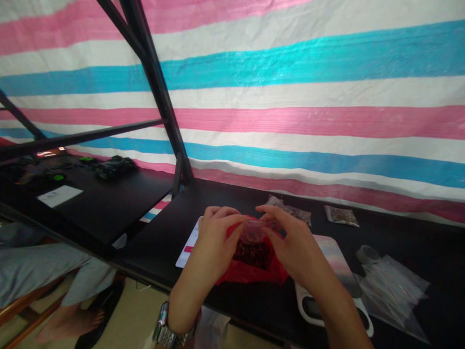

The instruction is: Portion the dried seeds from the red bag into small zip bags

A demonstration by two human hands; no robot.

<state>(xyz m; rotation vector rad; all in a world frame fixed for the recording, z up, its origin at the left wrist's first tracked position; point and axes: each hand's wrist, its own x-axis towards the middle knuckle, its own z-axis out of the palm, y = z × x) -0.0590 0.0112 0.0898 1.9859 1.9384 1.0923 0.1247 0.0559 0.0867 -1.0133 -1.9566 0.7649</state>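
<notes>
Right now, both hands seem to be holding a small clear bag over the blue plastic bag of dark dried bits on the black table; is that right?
Not quite: in the head view the plastic bag is red, not blue. Both hands, left and right, do hold the small clear bag over it on the black table.

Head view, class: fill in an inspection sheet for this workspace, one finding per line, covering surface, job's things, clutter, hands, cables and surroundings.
Surface: black table, mostly bare at the back.
Job's things: small clear bag pinched between both hands above a red bag of dark dried bits.
Clutter: two filled packets, a white scale, a stack of empty clear bags, a tape roll, a white card.
Hands: left hand and right hand both grip the small bag; wristwatch on the left wrist.
Cables: nothing seen.
Surroundings: striped tarp behind; black metal frame; a seated person's legs at lower left.
</notes>
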